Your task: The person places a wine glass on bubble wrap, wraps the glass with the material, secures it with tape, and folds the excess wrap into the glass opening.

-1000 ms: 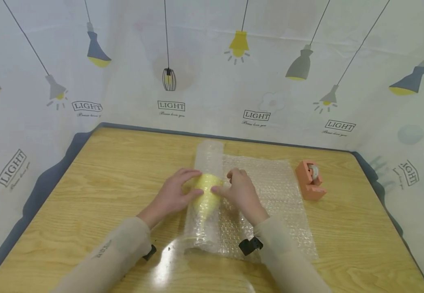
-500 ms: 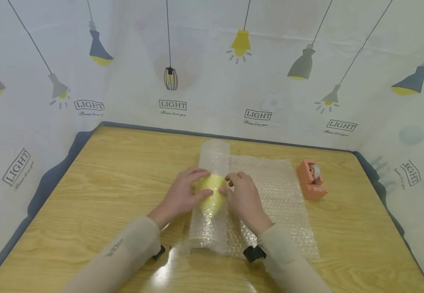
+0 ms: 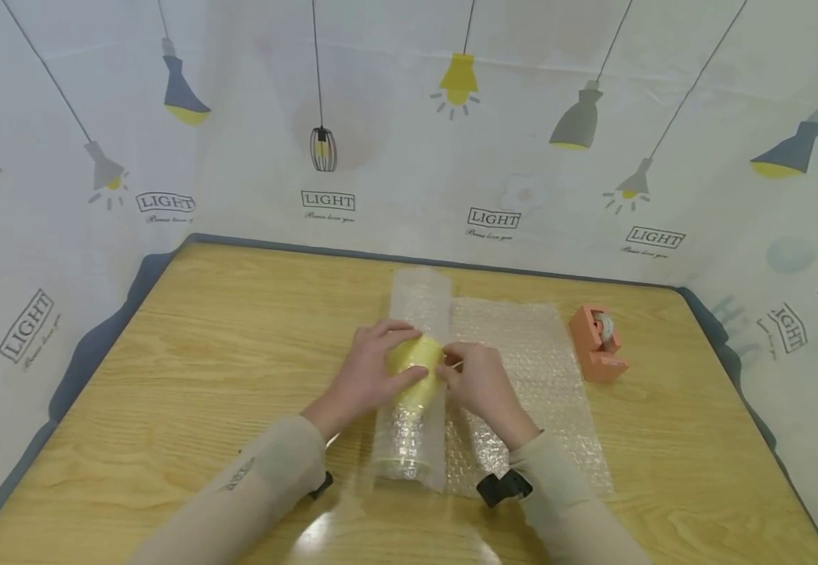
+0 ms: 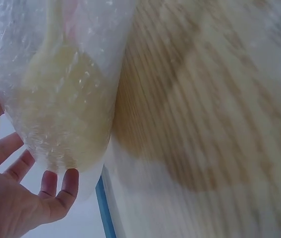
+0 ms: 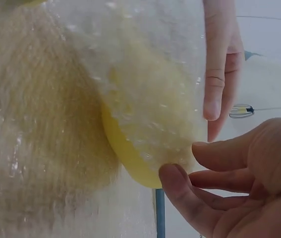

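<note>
A yellow goblet (image 4: 66, 109) lies on its side inside a clear roll of bubble wrap (image 3: 419, 298), its stem showing through the film in the left wrist view. The loose bubble wrap sheet (image 3: 521, 369) stretches flat to the right of the roll. My left hand (image 3: 366, 370) holds the wrapped goblet from the left, its thumb and fingers bent over the top. On the other side, my right hand (image 3: 485, 380) pinches the film at the goblet's rim; the right wrist view shows thumb and fingertip there. Part of the yellow bowl peeks out from under the film.
An orange tape dispenser (image 3: 595, 349) with a roll of tape stands beyond the sheet's right edge. The wooden table (image 3: 239, 314) ends at the back against a white curtain (image 3: 394, 204) printed with lamps.
The roll has shifted a little to the right, with my left hand moving along. My right thumb and fingers have come together at the film's edge.
</note>
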Tool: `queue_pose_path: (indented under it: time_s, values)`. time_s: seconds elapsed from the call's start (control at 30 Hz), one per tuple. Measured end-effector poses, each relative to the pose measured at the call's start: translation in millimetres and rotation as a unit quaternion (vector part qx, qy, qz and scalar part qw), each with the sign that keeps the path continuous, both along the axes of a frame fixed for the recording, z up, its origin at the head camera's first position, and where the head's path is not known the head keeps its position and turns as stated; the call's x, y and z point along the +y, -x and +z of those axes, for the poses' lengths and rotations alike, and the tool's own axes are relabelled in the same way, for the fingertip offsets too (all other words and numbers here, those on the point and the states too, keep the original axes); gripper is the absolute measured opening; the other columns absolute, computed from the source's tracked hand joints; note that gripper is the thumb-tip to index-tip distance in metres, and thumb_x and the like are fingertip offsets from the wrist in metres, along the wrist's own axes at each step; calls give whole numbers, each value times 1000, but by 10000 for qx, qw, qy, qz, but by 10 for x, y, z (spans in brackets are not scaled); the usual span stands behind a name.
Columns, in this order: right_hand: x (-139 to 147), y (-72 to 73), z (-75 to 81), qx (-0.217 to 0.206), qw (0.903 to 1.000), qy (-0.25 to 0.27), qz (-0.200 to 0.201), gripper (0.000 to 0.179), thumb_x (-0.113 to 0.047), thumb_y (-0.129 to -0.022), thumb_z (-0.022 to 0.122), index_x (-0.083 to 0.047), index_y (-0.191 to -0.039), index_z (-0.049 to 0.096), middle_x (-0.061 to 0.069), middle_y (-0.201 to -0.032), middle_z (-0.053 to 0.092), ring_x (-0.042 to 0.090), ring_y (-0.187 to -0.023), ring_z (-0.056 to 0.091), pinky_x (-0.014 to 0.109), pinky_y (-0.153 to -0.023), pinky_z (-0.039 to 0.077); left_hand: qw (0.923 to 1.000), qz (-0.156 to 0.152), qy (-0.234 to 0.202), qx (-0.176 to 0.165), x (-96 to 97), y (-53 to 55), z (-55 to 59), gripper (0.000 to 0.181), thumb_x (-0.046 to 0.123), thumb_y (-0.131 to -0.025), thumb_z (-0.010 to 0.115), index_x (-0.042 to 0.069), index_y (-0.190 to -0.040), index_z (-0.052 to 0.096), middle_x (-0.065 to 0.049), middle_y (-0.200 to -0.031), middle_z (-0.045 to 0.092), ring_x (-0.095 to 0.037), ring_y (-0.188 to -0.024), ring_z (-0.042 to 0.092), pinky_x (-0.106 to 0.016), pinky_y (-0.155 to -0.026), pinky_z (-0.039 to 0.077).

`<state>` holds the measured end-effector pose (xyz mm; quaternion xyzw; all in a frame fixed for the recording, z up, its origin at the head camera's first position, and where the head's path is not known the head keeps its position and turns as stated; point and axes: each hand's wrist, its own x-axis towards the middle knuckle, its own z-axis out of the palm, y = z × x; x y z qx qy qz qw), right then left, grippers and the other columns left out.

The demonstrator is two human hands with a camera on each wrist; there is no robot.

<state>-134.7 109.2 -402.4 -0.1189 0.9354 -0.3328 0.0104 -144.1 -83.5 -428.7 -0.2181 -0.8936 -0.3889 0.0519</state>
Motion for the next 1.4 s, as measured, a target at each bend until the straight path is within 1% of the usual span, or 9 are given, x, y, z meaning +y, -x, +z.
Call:
queue_pose_path:
  time_s: [0.1,0.3,0.5,0.67,0.9,1.07,1.17,1.3,1.4]
  values:
    - [53,20,7,-248,9994,232,-15,27,-5,-93,71,10,-115,72,23,-102,76,34,-89,75,41,-76,65,10000,19,49,77,42,-6,10,56,31,-88,84,8,-136,66,-9,-141,60,-36,-124,51,-52,-104,48]
    - [135,68,2,-954,9918,809,-256,28,-19,-99,66,6,-109,75,18,-95,77,28,-77,76,33,-67,63,9997,19,214,94,143,-17,43,58,31,-87,84,8,-136,66,-8,-143,59,-37,-126,49,-52,-105,48]
    - [168,100,1,-1318,9856,982,-398,39,-32,-99,69,7,-106,72,19,-94,76,28,-74,76,35,-66,64,9992,73,388,18,236,-21,69,63,33,-86,85,5,-138,63,-9,-144,58,-37,-125,48,-50,-104,49]
    - [186,139,4,-1448,9846,836,-506,44,-39,-97,73,5,-100,73,18,-91,76,26,-70,76,37,-67,64,9984,100,562,24,293,-21,78,67,37,-85,86,6,-139,62,-9,-144,58,-36,-125,48,-49,-104,49]
    - [208,191,-5,-1568,9839,627,-585,48,-46,-92,77,1,-90,74,15,-87,76,25,-67,75,31,-62,60,9978,68,656,-14,355,-19,88,72,44,-84,85,6,-140,61,-8,-146,57,-34,-128,46,-49,-107,47]
    - [188,178,-11,-1518,9856,450,-590,50,-50,-91,77,0,-84,73,10,-78,73,25,-66,74,29,-55,55,9975,15,684,186,345,-42,73,71,47,-86,82,6,-140,62,-8,-147,57,-34,-128,47,-48,-105,47]
    - [165,167,-23,-1415,9872,417,-609,51,-50,-90,77,0,-85,73,10,-76,73,25,-64,74,28,-54,54,9983,-72,532,216,304,-71,56,70,46,-87,81,6,-141,61,-9,-149,56,-33,-130,47,-49,-106,47]
    - [145,158,-27,-1330,9876,466,-685,51,-50,-90,77,1,-88,73,11,-76,73,24,-63,74,30,-56,57,9998,-172,40,5,189,-115,56,68,38,-89,82,4,-144,58,-10,-152,53,-33,-138,45,-52,-115,43]
    - [133,157,-44,-1394,9855,550,-796,52,-49,-90,78,3,-93,72,13,-80,74,24,-64,74,32,-59,59,9992,-222,-314,-135,79,-139,53,61,28,-93,79,4,-144,57,-10,-152,52,-30,-142,46,-50,-118,41]
